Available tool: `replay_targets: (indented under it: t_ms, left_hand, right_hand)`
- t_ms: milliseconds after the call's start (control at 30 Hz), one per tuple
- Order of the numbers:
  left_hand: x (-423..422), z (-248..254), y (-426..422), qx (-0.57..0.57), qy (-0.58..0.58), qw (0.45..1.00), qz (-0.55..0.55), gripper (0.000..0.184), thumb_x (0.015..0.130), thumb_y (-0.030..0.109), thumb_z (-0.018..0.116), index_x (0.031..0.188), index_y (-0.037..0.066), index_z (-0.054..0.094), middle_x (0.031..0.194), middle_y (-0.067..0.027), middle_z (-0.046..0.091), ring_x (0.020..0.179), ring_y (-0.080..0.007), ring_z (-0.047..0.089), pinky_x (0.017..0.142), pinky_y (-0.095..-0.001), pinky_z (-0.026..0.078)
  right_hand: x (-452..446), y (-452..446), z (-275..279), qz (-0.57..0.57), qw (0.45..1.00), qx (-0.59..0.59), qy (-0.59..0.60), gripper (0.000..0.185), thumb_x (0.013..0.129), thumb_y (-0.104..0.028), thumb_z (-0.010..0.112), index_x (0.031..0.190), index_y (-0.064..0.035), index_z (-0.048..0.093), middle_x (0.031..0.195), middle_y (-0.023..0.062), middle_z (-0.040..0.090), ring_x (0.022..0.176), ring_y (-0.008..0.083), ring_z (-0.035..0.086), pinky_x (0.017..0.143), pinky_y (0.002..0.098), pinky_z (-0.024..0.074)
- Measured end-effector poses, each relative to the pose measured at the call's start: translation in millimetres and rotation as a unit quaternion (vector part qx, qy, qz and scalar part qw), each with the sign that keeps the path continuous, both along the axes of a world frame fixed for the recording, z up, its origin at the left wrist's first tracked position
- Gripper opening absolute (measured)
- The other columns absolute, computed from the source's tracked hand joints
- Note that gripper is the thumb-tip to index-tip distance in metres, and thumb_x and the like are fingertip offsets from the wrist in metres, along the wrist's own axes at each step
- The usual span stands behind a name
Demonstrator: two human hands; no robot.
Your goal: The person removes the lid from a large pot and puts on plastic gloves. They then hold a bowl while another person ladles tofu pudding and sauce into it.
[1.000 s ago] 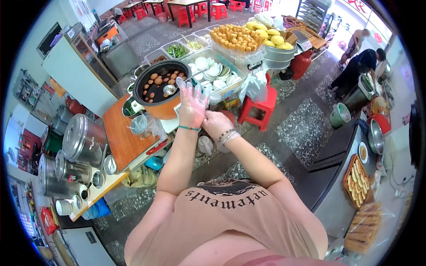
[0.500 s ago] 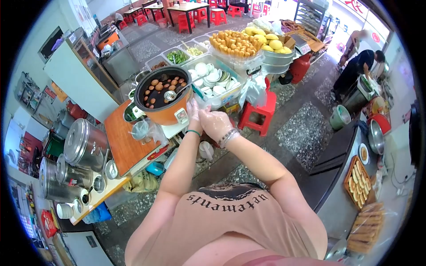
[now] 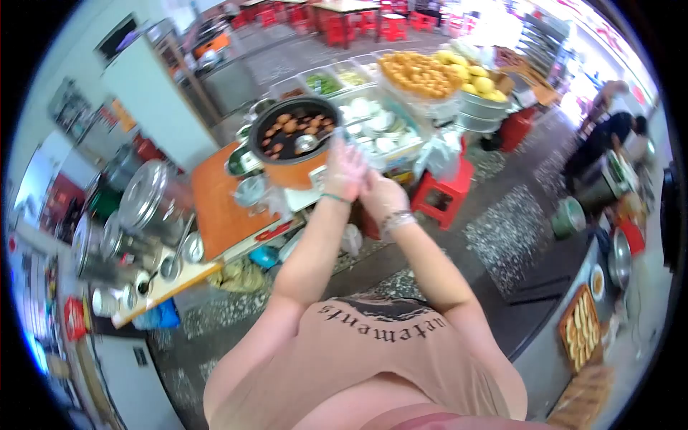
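Note:
My left hand wears a clear plastic glove and stretches forward, fingers extended, beside the orange pot. My right hand, also gloved, is closed at the base of my left hand, seemingly pinching its glove; blur hides the fingertips. The pot holds brown eggs in dark liquid, with a slotted ladle resting in it. Just beyond my hands is a clear bin of white dishes.
Fried dough sticks and yellow buns stand past the bin. A red stool is at the right. Steel pots stand left of the orange-brown tabletop. Another person bends over a counter at far right.
My view has shifted, so the surroundings sit further right and lower. My left hand's fingers now reach out past my right hand, which has slid back toward the left wrist.

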State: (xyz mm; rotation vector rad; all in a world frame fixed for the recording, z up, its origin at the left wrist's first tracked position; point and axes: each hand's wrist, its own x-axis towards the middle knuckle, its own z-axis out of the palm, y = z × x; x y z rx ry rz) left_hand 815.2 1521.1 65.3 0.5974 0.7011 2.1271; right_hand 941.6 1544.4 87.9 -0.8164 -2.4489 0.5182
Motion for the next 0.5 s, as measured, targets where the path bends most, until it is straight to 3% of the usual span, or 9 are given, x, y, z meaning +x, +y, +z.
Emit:
replay_targets:
  t_ms: [33, 167, 233, 300, 333, 367, 400, 433, 500]
  left_hand:
    - [-2.2, -0.7, 1.2, -0.006, -0.029, 0.999, -0.012, 0.067, 0.092, 0.049, 0.049, 0.149, 0.035, 0.015, 0.154, -0.0149, 0.013, 0.14, -0.0341, 0.021, 0.11, -0.0496, 0.025]
    - [6.4, 17.2, -1.5, -0.037, -0.065, 0.996, 0.046, 0.071, 0.092, 0.051, 0.048, 0.15, 0.029, 0.015, 0.157, -0.0043, 0.007, 0.143, -0.0311, 0.009, 0.114, -0.0502, 0.011]
    - [8.2, 28.7, -13.5, -0.068, -0.028, 0.996, 0.043, 0.076, 0.089, 0.049, 0.057, 0.149, 0.02, 0.019, 0.156, -0.003, 0.011, 0.143, -0.0262, 0.009, 0.111, -0.054, 0.012]
    - [-6.6, 7.5, -6.9, -0.102, -0.036, 0.992, 0.059, 0.077, 0.088, 0.05, 0.058, 0.148, 0.016, 0.022, 0.154, -0.0072, 0.018, 0.142, -0.0274, 0.016, 0.112, -0.0476, 0.016]
    - [-19.9, -9.8, -1.7, -0.135, 0.18, 0.964, 0.142, 0.072, 0.089, 0.047, 0.057, 0.146, 0.014, 0.027, 0.151, -0.0104, 0.026, 0.139, -0.0283, 0.022, 0.111, -0.043, 0.02]
    - [-30.5, -29.4, 2.8, -0.16, 0.386, 0.882, 0.216, 0.068, 0.09, 0.045, 0.056, 0.144, 0.012, 0.032, 0.147, -0.0136, 0.034, 0.137, -0.0292, 0.029, 0.11, -0.0385, 0.024]
    - [-24.9, -35.9, 5.8, -0.137, 0.378, 0.877, 0.265, 0.055, 0.092, 0.036, 0.054, 0.137, 0.006, 0.042, 0.135, -0.0194, 0.047, 0.128, -0.034, 0.041, 0.106, -0.0349, 0.031]
    - [-27.1, -39.5, 8.2, -0.136, 0.378, 0.877, 0.265, 0.055, 0.092, 0.036, 0.054, 0.137, 0.006, 0.042, 0.135, -0.0194, 0.047, 0.128, -0.034, 0.041, 0.106, -0.0349, 0.031]
    - [-30.7, -39.8, 4.2, -0.369, 0.439, 0.812, 0.108, 0.058, 0.086, 0.031, 0.062, 0.133, 0.003, 0.044, 0.131, -0.0173, 0.048, 0.117, -0.0312, 0.047, 0.1, -0.0334, 0.038]
  right_hand:
    - [4.8, -5.4, 3.3, 0.02, 1.0, -0.008, -0.015, 0.023, 0.089, -0.025, 0.047, 0.092, -0.0041, 0.057, 0.076, 0.0206, 0.065, 0.071, 0.0377, 0.064, 0.064, 0.0486, 0.0516]
    - [10.1, -26.6, 3.0, 0.068, 0.996, -0.042, -0.036, 0.025, 0.089, -0.025, 0.047, 0.09, -0.0051, 0.062, 0.079, 0.0202, 0.064, 0.078, 0.0381, 0.063, 0.072, 0.0493, 0.0497]
    - [15.9, -38.3, 6.3, 0.122, 0.989, -0.044, -0.065, 0.026, 0.089, -0.026, 0.047, 0.089, -0.0053, 0.063, 0.078, 0.0201, 0.064, 0.077, 0.039, 0.063, 0.071, 0.0493, 0.0497]
    - [17.0, -40.2, -1.0, 0.152, 0.986, -0.03, -0.058, 0.024, 0.088, -0.026, 0.049, 0.085, -0.0054, 0.063, 0.075, 0.0195, 0.064, 0.075, 0.0387, 0.062, 0.069, 0.0488, 0.0496]
    - [22.2, -46.1, 2.2, 0.184, 0.983, -0.026, -0.011, 0.023, 0.088, -0.025, 0.051, 0.083, -0.0052, 0.062, 0.073, 0.0188, 0.063, 0.072, 0.0388, 0.062, 0.068, 0.0486, 0.0493]
    - [26.3, -50.1, 5.0, 0.214, 0.976, -0.021, 0.036, 0.022, 0.087, -0.024, 0.053, 0.08, -0.005, 0.06, 0.07, 0.0182, 0.062, 0.07, 0.0389, 0.061, 0.067, 0.0485, 0.0489]
    - [26.8, -52.4, 7.2, 0.179, 0.98, -0.036, 0.078, 0.019, 0.086, -0.023, 0.057, 0.081, -0.0047, 0.057, 0.072, 0.0177, 0.061, 0.072, 0.0372, 0.062, 0.066, 0.0466, 0.0485]
    - [27.0, -50.3, 10.2, 0.178, 0.98, -0.035, 0.078, 0.019, 0.086, -0.023, 0.057, 0.081, -0.0047, 0.057, 0.072, 0.0177, 0.061, 0.072, 0.0372, 0.062, 0.066, 0.0466, 0.0485]
    - [24.8, -43.2, 14.8, 0.084, 0.978, -0.12, 0.149, 0.019, 0.085, -0.024, 0.06, 0.086, -0.0052, 0.056, 0.08, 0.0173, 0.062, 0.077, 0.0354, 0.062, 0.068, 0.0447, 0.0484]
